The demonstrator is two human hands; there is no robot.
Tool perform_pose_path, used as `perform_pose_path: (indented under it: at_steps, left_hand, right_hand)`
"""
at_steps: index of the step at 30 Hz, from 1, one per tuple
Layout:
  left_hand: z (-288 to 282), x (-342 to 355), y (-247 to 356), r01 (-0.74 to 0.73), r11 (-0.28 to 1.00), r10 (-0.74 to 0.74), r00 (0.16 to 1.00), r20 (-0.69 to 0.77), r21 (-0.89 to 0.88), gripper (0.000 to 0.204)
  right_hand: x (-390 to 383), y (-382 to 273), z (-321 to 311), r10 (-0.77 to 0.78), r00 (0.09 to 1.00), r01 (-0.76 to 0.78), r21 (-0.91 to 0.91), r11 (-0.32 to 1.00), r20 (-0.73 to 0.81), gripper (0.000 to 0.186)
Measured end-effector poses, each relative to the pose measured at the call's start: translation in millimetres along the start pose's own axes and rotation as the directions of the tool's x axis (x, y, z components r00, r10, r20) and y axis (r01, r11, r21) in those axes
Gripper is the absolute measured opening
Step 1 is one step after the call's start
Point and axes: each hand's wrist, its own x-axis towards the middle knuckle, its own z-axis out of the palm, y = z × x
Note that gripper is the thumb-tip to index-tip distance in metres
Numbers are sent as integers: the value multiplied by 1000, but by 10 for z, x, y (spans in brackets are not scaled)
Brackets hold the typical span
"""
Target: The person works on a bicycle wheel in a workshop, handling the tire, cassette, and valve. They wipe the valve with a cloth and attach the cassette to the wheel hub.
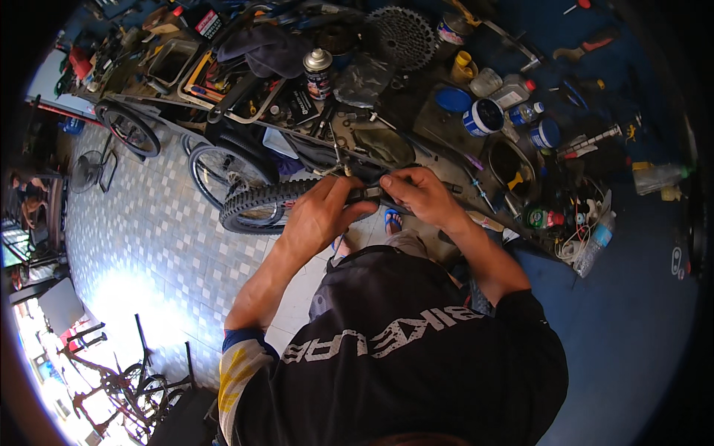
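Note:
A bicycle wheel with a black knobby tyre (256,201) stands upright beneath and beside my left hand. My left hand (318,214) is closed, its fingers and thumb pressed around a small dark part (366,194) at the bench edge. My right hand (422,192) pinches at the other end of that part, fingertips closed. What kind of part it is, and whether it joins the tyre, I cannot make out. A thin metal rod with a brass-coloured end (345,168) points down just above my left fingers.
The cluttered workbench (416,111) holds a spray can (317,74), a large bicycle cassette (400,37), a blue-labelled tub (483,117) and several bottles. Further bicycle wheels (223,175) stand under its left side. A bicycle frame (123,379) is at lower left on the tiled floor (141,215).

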Motion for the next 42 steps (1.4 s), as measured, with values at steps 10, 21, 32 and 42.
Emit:
perform_pose_path:
  at_steps: [10, 21, 32, 42]
  left_hand:
    - [531, 51, -41, 614, 464, -483, 780, 399, -638, 63]
    - [994, 274, -335, 644, 507, -305, 756, 579, -574, 42]
    - [1096, 739, 103, 332, 908, -182, 863, 472, -257, 40]
    - [667, 696, -471, 305, 952, -255, 820, 513, -15, 43]
  right_hand:
    - [-122, -185, -425, -330, 942, 320, -435, 841, 55, 40]
    - [-197, -91, -1155, -308, 937, 346, -579, 738, 166, 44]
    - [-298, 3, -1315, -190, 979, 202, -467, 861, 73, 32]
    - [-919, 265, -2085, -200, 881, 163, -122, 979, -429, 24]
